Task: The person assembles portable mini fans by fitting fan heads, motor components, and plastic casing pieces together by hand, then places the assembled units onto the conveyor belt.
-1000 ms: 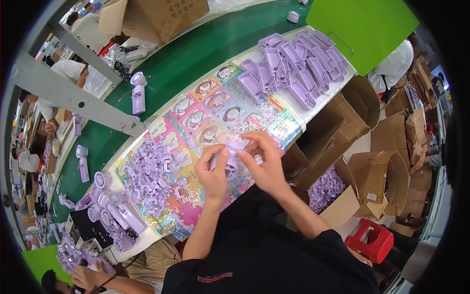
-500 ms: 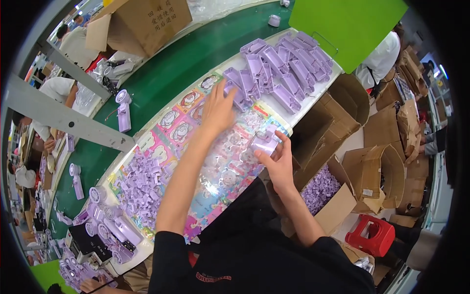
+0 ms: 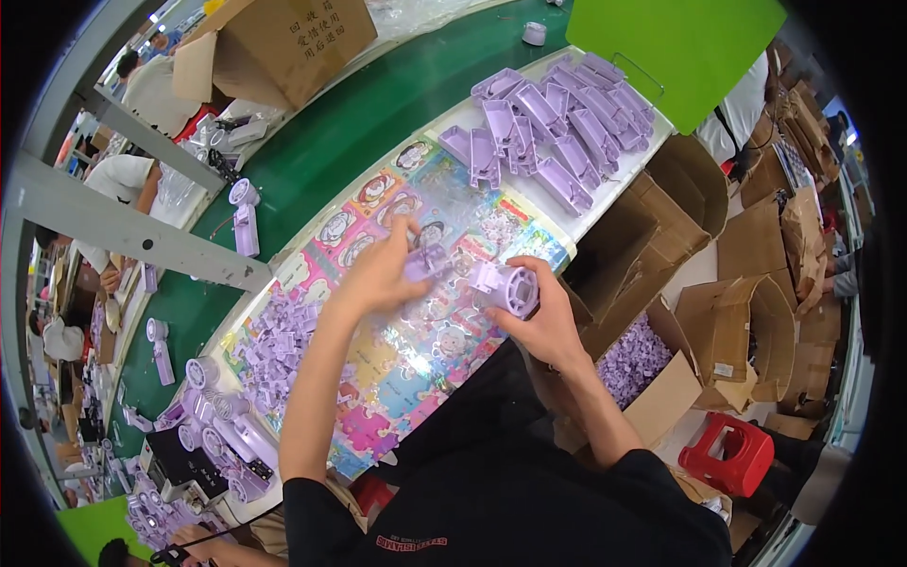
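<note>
My left hand [image 3: 376, 272] is over the middle of the table, its fingers closed on a lilac trough-shaped housing [image 3: 428, 262] that is slightly blurred. To its right, my right hand [image 3: 548, 317] grips a round lilac fan head [image 3: 516, 290], thumb at the near side and fingers over the far edge. A squared neck on the fan head points toward the housing, and a gap separates the two pieces. Beyond them, several similar open housings [image 3: 571, 159] lie heaped on the white board. Small lilac clip-like pieces [image 3: 277, 342] form a pile left of my left forearm.
A colourful cartoon mat [image 3: 416, 364] covers the work surface. Alongside runs a green conveyor [image 3: 312, 151] carrying lilac assemblies. A grey metal post [image 3: 142, 231] crosses the left side. Cardboard boxes [image 3: 652, 222] and a red stool [image 3: 726, 455] stand at right. A co-worker's hand [image 3: 194, 541] shows lower left.
My left hand has come back from the housing heap, bringing one housing toward me. My right hand has turned the fan head, so its round ring now shows.
</note>
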Demonstrator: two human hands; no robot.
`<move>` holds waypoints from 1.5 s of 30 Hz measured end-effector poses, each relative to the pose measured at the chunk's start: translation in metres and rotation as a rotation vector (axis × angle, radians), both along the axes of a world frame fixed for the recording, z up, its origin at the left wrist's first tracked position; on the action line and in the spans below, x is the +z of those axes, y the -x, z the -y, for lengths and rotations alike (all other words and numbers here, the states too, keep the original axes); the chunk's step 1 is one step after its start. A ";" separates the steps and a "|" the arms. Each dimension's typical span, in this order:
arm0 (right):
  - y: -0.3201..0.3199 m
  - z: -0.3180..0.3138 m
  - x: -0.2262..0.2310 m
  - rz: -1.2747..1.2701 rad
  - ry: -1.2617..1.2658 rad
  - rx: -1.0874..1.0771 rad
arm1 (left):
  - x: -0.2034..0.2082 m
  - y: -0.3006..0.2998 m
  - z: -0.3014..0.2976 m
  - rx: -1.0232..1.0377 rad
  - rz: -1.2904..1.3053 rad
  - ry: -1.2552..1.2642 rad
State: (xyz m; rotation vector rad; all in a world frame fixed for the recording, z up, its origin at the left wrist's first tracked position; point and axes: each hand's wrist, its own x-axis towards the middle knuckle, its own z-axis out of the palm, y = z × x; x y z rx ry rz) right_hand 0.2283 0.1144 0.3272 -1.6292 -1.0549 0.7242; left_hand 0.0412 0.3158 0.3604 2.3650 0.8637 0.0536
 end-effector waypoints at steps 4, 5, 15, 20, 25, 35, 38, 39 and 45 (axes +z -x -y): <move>0.007 -0.006 0.017 0.172 -0.058 0.062 | 0.006 0.016 0.021 -0.079 0.176 0.064; 0.006 -0.007 0.017 0.268 -0.091 0.095 | 0.008 0.019 0.025 -0.169 0.274 0.044; 0.000 0.006 0.021 0.084 -0.083 0.132 | 0.009 0.042 0.041 -0.138 0.399 0.085; -0.007 0.004 0.026 0.344 -0.163 0.136 | 0.018 0.035 0.052 -0.110 0.433 0.200; -0.010 -0.002 0.035 0.527 -0.222 0.216 | 0.018 0.037 0.055 -0.078 0.285 0.162; 0.007 -0.012 0.049 0.800 -0.268 0.388 | 0.011 0.045 0.064 -0.051 0.209 0.180; 0.012 -0.015 0.053 0.888 -0.291 0.400 | 0.008 0.048 0.065 -0.010 0.265 0.225; 0.013 -0.015 0.054 0.905 -0.300 0.391 | 0.010 0.048 0.065 0.018 0.291 0.262; 0.017 -0.025 0.059 0.977 -0.343 0.365 | 0.003 0.045 0.070 0.206 0.458 0.317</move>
